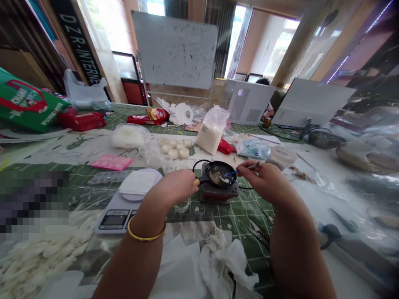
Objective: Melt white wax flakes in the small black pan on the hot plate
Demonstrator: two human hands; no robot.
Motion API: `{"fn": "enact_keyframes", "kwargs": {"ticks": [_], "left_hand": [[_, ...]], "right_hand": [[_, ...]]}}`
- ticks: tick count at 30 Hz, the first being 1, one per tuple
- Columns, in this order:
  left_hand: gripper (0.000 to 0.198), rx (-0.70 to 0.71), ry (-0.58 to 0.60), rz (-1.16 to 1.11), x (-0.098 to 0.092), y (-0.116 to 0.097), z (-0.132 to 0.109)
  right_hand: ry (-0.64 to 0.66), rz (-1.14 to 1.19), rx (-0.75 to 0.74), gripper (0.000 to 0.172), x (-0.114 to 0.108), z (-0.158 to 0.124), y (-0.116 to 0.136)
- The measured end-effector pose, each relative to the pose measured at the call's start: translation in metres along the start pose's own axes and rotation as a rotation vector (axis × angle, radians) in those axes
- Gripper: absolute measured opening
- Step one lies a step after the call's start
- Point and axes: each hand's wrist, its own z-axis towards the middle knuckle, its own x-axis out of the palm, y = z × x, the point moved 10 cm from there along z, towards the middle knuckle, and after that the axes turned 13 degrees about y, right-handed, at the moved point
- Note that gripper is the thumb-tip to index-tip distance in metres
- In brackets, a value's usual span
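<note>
A small black frying pan point(222, 187) sits on a compact hot plate point(215, 198) near the middle of the table. My left hand point(176, 187) is closed around the pan's handle, whose light-coloured end point(196, 182) shows past the fingers. In the pan lie some clear liquid and whitish bits. From the right, my right hand point(261, 176) pinches a thin stirring stick point(231, 173) with a blue lower part. Its tip reaches into the pan, at a white lump point(225, 180).
A kitchen scale point(114, 218) bearing white sheets stands at left. Several cream-filled small cups point(177, 146) and a bag of white pellets point(212, 131) are behind the pan. Scissors point(258, 232) and crumpled tissue point(227, 261) lie in front. A pink mold point(111, 162) is farther left.
</note>
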Motion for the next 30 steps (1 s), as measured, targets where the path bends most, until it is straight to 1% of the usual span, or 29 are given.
{"fn": "enact_keyframes", "kwargs": {"ticks": [2,5,8,11,14,18,23,27,30], "left_hand": [[0.023,0.000,0.001,0.007,0.000,-0.001,0.000],[0.023,-0.004,-0.001,0.008,0.000,0.000,0.001],[0.025,0.016,-0.005,0.019,0.001,-0.001,0.002],[0.026,0.007,-0.002,0.017,0.002,0.001,0.003],[0.026,0.000,0.001,0.011,0.002,0.001,0.002],[0.026,0.000,0.004,0.012,0.001,0.001,0.002],[0.026,0.002,0.010,0.010,0.002,0.002,0.002],[0.025,0.011,0.012,0.015,0.002,0.000,0.002],[0.026,0.002,0.015,0.006,0.002,0.001,0.001]], "right_hand": [[-0.013,0.015,-0.011,0.029,-0.001,-0.001,0.002],[0.028,-0.001,-0.032,0.029,0.003,-0.001,0.006],[0.020,-0.019,-0.021,0.031,0.001,-0.003,0.006],[0.040,-0.040,-0.025,0.031,0.002,-0.005,0.008],[0.015,-0.058,-0.007,0.032,-0.002,-0.007,0.007],[0.024,-0.099,-0.005,0.033,-0.002,-0.006,0.008],[0.004,-0.102,0.015,0.035,-0.005,-0.006,0.006],[-0.054,-0.088,0.036,0.032,-0.011,-0.009,0.002],[-0.025,-0.119,0.052,0.031,-0.007,-0.007,0.001]]}}
